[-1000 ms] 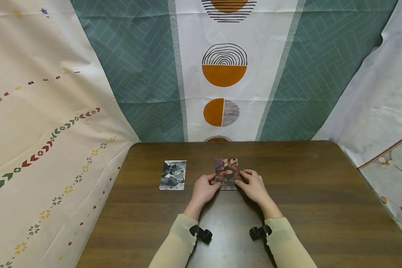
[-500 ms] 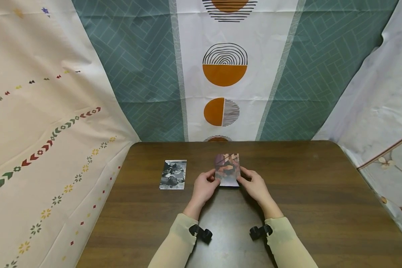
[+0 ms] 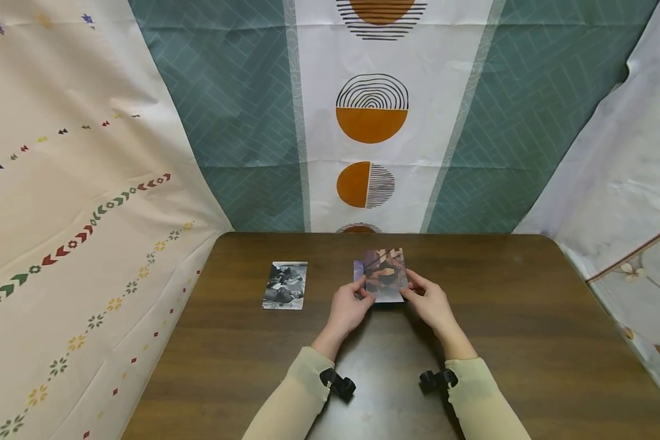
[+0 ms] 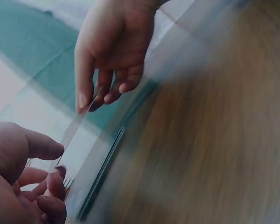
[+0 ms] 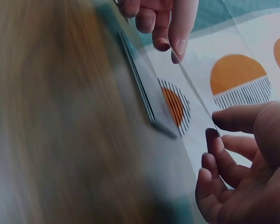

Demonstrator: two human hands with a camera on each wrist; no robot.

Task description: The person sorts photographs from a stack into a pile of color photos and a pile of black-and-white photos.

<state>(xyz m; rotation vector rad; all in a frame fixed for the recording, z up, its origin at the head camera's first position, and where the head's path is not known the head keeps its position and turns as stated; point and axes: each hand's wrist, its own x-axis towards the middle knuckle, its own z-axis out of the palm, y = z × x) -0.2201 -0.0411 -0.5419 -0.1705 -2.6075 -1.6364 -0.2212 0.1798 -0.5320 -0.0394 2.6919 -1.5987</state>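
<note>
In the head view, my left hand [image 3: 349, 310] and right hand [image 3: 432, 307] hold a colour photo card [image 3: 386, 275] between them, each pinching one side near its lower part. Both wrist views catch the card edge-on as a thin sheet, thumb on one face and fingers on the other. It hangs tilted above the table, apart from a thin stack of cards [image 5: 139, 86] lying below. From above, the held card hides most of that stack; a purple strip [image 3: 358, 269] of its top card shows at the left. A black-and-white photo card [image 3: 285, 286] lies flat to the left.
The brown wooden table [image 3: 231, 366] extends around the cards. Behind its far edge hangs a green and white patterned cloth [image 3: 371, 183]. Pale cloths hang at the left [image 3: 88, 244] and right [image 3: 627, 183]. Black wrist cameras sit on both forearms.
My hands have raised the top colour card off the stack and shifted it slightly right, uncovering part of the card beneath. The black-and-white card stays in place on the table.
</note>
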